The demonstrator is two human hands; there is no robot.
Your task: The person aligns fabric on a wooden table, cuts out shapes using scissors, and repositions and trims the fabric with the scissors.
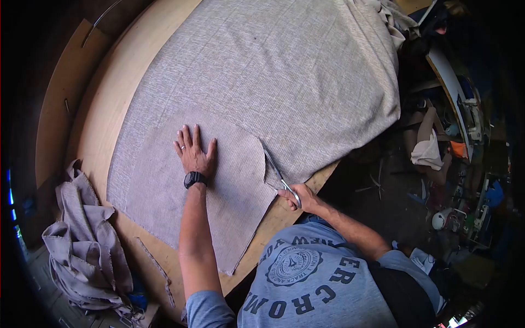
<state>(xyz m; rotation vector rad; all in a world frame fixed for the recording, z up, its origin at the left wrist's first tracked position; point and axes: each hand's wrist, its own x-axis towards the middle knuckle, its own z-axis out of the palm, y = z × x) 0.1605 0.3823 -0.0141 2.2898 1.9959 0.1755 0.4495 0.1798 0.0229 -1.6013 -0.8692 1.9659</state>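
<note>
A pale wooden tabletop fills the left of the view, its near right edge falling away to a dim, cluttered floor. Grey woven fabric covers much of it, with a smoother pinkish panel uppermost at the near end; whether that is a fold or a separate piece I can't tell. The scissors lie at the panel's right edge, their long axis running forward and slightly left from the right hand. That hand, the nearer to this edge, grips the handles, thumb and fingers wrapped about the loops, forearm coming in from the right. Left of the blades, the left hand rests palm down on the panel, fingers spread, forearm nearly straight.
</note>
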